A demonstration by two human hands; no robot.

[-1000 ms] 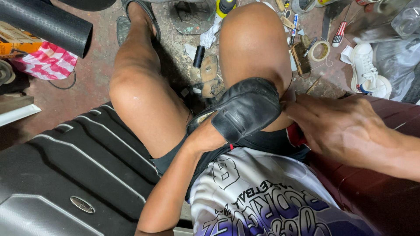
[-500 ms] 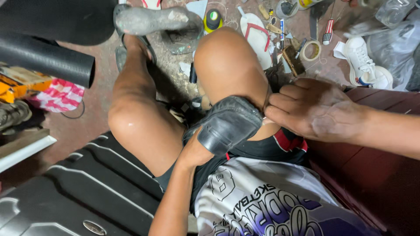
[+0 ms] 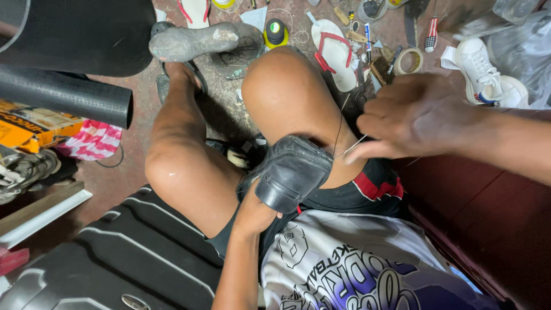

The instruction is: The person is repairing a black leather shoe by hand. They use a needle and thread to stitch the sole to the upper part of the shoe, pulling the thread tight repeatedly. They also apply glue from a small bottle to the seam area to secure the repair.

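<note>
The right hand (image 3: pixel 416 117) has its fingers drawn narrowly together, pinching a thin pale needle (image 3: pixel 354 145) with dark thread (image 3: pixel 338 127) running up from it. Just to that hand's left, at its fingertips, sits the black leather shoe (image 3: pixel 291 172), resting on the thigh. The left hand (image 3: pixel 255 209) is mostly hidden inside and under the shoe, holding it from below; how its fingers are spread cannot be seen. A white sneaker (image 3: pixel 479 72) lies beyond the right hand on the cluttered floor.
</note>
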